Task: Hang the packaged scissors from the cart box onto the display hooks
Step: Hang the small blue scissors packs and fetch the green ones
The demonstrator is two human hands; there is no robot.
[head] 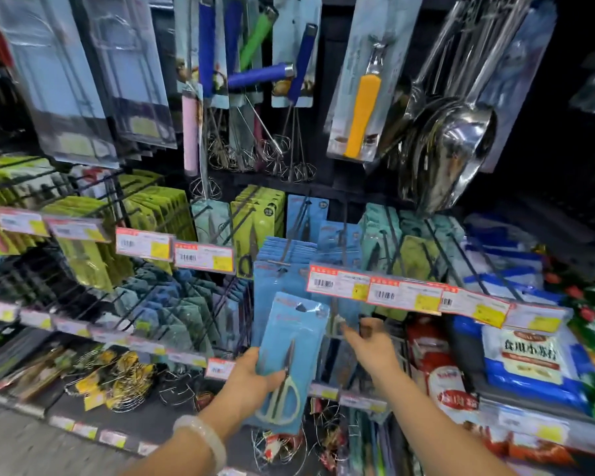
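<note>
Hanging step, head view. Left hand (251,374) grips a blue scissors pack (289,355) by its lower left edge, thumb across the front; the pack is held in the air just before the row of like blue packs (282,266) already on a hook (285,249). Right hand (366,341) reaches toward the hung packs below the price tags (389,293); its fingertips appear pinched on a small item, but blur prevents telling what, or how tightly. To hang well, the pack should probably be raised until its punched hole (301,307) meets the hook tip, then slid back squarely, with the other hand steadying the row. Long axis of the pack runs near vertical, top leaning slightly right; hole end up, scissor handles (282,403) down, blades pointing up toward the hole.
</note>
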